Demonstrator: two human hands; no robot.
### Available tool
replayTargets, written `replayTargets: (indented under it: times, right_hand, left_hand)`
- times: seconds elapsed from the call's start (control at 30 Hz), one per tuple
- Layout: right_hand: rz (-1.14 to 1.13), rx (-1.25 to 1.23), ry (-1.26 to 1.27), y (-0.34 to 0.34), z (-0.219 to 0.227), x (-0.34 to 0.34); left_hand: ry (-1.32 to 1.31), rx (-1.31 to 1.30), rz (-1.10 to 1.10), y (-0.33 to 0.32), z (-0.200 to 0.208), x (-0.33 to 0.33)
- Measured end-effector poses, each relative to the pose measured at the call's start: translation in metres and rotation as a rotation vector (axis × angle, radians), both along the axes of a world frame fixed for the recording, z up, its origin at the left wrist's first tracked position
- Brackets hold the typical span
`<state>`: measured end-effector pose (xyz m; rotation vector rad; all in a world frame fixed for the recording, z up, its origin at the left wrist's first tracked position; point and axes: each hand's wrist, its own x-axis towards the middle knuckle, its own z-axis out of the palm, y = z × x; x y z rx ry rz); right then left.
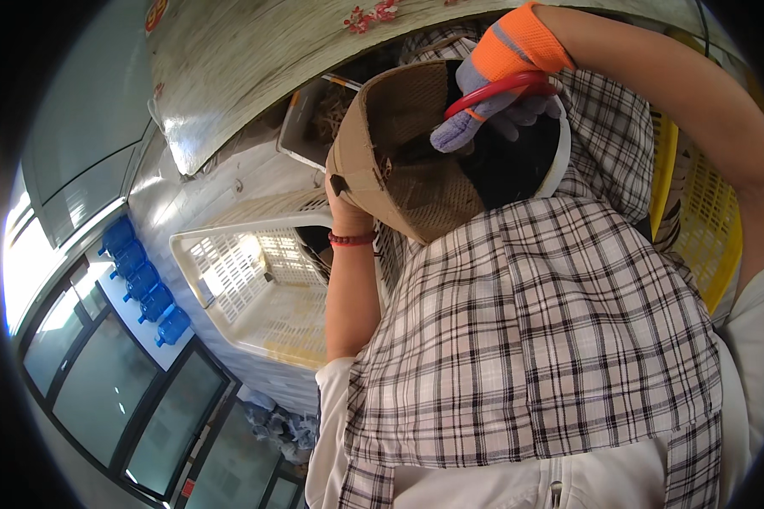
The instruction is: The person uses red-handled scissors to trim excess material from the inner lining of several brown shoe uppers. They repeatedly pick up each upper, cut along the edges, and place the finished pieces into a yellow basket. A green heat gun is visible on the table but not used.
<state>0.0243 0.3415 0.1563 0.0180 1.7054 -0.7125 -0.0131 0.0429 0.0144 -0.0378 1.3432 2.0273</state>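
Observation:
A tan mesh cap (365,170) with a dark lining and a white edge rests on my lap, its hollow side turned up. My left hand (345,212) grips the cap from its left outer side, the fingers mostly hidden behind it. My right hand (492,102), in a grey glove with an orange cuff, is over the opening of the cap. A red looped handle (518,83), like that of scissors, is held in the right hand; its blades do not show.
A wood-patterned table (255,76) spans the far side. White plastic baskets (221,280) stand to the left, one holding dark items. A yellow basket (709,212) is at my right. Blue water jugs (148,288) line the wall at far left.

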Motion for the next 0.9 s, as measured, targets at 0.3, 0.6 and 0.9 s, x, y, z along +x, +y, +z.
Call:
replayTargets:
  times: [0.3, 0.6, 0.9]
  right_hand:
    - [-0.034, -0.117, 0.0, 0.001, -0.019, 0.002]
    - [0.071, 0.347, 0.786, -0.009, 0.001, 0.059]
    - [0.018, 0.638, 1.447, 0.0, -0.047, 0.087]
  left_hand:
    - [-0.03, 0.007, -0.023, 0.0, 0.001, -0.005]
    - [1.151, -0.666, -0.176, -0.007, -0.011, -0.015]
    - [1.08, -0.508, 0.001, 0.027, 0.005, 0.006]
